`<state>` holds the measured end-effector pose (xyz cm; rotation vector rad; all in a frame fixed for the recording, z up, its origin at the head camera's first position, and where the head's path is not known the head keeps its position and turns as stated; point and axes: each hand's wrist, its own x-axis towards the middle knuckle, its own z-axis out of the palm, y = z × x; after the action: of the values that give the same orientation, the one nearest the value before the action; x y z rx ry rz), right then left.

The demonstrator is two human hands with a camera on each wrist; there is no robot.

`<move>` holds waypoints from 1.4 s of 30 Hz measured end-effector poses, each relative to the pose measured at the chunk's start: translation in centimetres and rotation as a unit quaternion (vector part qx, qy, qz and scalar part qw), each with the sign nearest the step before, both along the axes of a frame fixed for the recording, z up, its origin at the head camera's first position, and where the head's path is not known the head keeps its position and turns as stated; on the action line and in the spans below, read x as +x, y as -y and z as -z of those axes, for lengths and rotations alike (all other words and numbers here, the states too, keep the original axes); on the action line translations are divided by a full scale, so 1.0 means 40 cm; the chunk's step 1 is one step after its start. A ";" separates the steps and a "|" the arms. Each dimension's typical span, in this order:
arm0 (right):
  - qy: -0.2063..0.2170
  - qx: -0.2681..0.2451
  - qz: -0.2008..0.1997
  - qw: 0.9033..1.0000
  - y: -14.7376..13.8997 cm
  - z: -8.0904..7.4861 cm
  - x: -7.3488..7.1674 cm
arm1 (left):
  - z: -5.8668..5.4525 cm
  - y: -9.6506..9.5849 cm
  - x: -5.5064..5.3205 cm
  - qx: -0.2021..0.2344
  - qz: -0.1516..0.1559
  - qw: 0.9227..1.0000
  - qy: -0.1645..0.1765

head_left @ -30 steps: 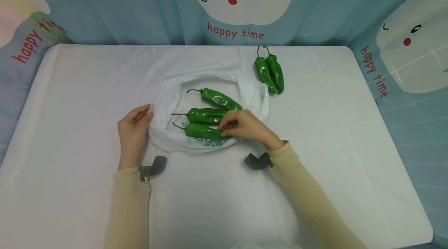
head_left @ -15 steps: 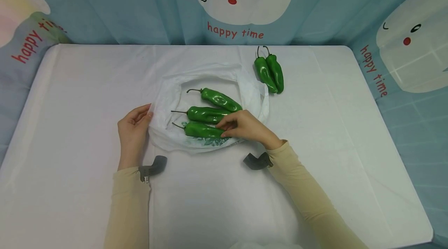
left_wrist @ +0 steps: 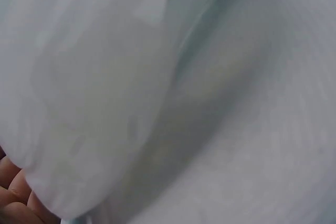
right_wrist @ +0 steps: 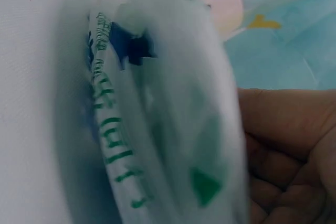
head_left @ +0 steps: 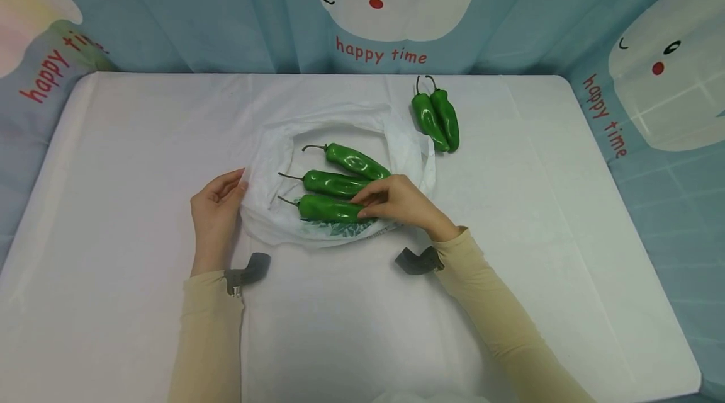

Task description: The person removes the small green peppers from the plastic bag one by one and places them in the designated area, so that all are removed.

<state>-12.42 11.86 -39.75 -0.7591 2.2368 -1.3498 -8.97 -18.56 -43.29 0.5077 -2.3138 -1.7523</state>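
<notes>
A white plastic bag (head_left: 402, 132) with green print lies spread open, its mouth facing up. Inside it are three green peppers with stems to the left: a far one (head_left: 352, 159), a middle one (head_left: 331, 183) and a near one (head_left: 325, 208). My left hand (head_left: 217, 214) pinches the bag's left edge. From the right, my right hand (head_left: 399, 203) reaches over the bag and holds the near pepper's tip between thumb and fingers, hiding that end. Bag film (left_wrist: 100, 87) fills much of the left wrist view; in the right wrist view, the bag's printed side (right_wrist: 173, 129) hides the fingertips.
Two more green peppers lie side by side beyond the bag's right corner, a left one (head_left: 428, 119) and a right one (head_left: 447, 118). The white-covered table (head_left: 566, 233) ends at a blue printed curtain (head_left: 272, 12). A pale edge (head_left: 430, 398) shows at the bottom.
The near and middle peppers have shifted slightly away from me in the bag, the middle one's stem tilting up. My right hand moved a little with them; my left hand stayed still.
</notes>
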 end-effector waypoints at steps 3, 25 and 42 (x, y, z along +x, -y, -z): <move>-0.009 -0.007 0.009 1.000 -0.004 -0.002 -0.002 | -0.003 0.000 0.000 -0.005 -0.001 1.000 0.004; 0.033 -0.100 0.160 0.981 -0.033 -0.015 -0.004 | -0.003 -0.005 0.011 -0.016 0.004 1.000 0.015; -0.034 -0.124 0.256 0.958 -0.076 -0.021 -0.026 | -0.001 0.000 0.013 -0.010 0.002 1.000 0.013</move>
<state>-13.46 14.88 -38.90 -0.3059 2.4491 -1.8947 -8.46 -18.55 -43.25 0.5259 -2.3488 -1.7335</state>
